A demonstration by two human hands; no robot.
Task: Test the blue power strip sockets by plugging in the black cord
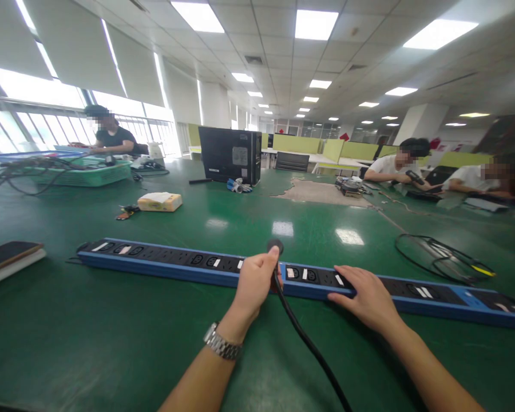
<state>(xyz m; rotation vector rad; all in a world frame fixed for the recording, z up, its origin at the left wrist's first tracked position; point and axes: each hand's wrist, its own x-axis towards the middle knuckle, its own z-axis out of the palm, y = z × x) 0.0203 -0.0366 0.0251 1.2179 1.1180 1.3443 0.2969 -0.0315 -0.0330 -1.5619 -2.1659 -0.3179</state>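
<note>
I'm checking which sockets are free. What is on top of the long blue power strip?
On the power strip the left hand holds a black plug with its cable; the right hand lies flat beside it. Sockets under both hands are hidden; the others look free.

Long blue-and-black power strip (163, 260) lies across the green table (111, 343) from left to right, barring the way forward. Thick black cable (309, 343) runs from the near edge up to the strip between both forearms. Near-side table surface left of the cable is open. Coiled black wire loop (442, 257) obstructs the far right; stacked flat dark pad (8, 257) the far left
</note>
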